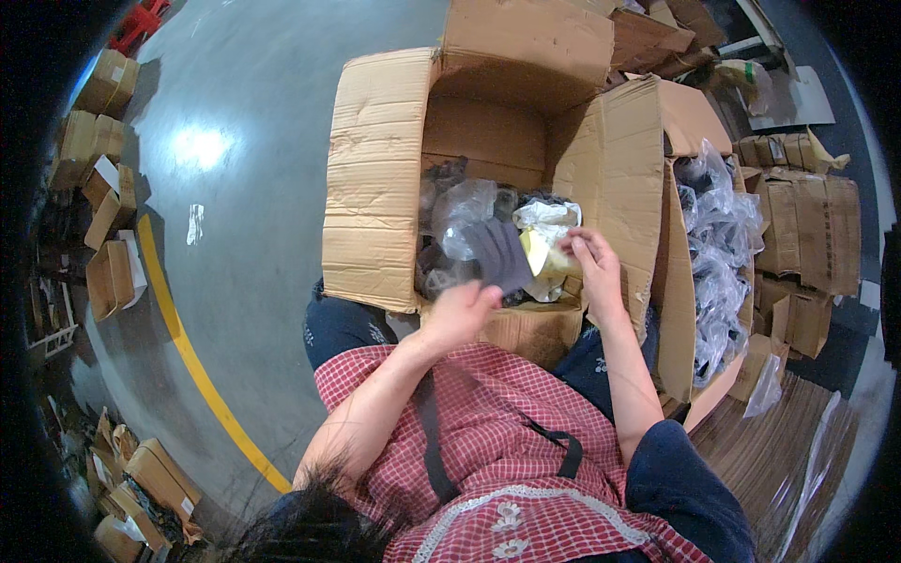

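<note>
A large open cardboard box [375, 178] stands in front of my knees, its flaps spread out. My left hand [462, 314] is closed on the lower edge of a dark grey flat piece [500, 255], slightly blurred, over the box's near side. My right hand [596, 263] is raised at the box's right inner side, thumb and fingers drawn together; what they hold, if anything, I cannot make out. Between the hands lies a small pale yellow piece [535, 251], beside white plastic wrapping [549, 214]. Clear plastic bags [462, 208] and dark items fill the bottom of the box.
A second cardboard box [678, 272] full of crumpled clear plastic bags [718, 253] stands close on my right. Stacked cartons [802, 225] and flat cardboard [798, 441] lie farther right. On the left, a yellow floor line [192, 352] runs past more cartons [89, 141].
</note>
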`<state>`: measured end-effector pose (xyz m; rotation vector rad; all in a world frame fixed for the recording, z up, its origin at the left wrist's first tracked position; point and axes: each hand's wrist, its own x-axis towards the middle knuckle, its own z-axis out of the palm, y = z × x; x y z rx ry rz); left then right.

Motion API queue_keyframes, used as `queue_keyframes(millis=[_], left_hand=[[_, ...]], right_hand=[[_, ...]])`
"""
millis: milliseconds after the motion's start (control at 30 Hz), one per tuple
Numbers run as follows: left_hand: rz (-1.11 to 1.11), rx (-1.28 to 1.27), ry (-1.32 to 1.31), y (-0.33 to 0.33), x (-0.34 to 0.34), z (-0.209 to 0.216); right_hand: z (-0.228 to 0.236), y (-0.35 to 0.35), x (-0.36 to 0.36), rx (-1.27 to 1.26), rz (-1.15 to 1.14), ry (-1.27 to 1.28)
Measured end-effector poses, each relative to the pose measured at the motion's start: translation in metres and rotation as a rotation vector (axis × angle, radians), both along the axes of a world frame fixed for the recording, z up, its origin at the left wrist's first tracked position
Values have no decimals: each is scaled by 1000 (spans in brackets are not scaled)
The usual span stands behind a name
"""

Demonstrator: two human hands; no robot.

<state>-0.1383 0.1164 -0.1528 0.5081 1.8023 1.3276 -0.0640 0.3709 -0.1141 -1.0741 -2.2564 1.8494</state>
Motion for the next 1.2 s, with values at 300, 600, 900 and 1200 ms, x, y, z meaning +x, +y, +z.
queue_keyframes(millis=[300,600,900,1200], left_hand=[[224,-19,-97,-8,-14,-4],[283,-2,-45,-21,3,8],[378,86,38,-32,34,17],[409,16,255,-31,71,40]], right_hand=[[-19,46,8,979,596,-85],[-38,46,-8,171,280,-375],[-47,-3,68,519,1029,-367],[-92,4,57,739,609,-450]])
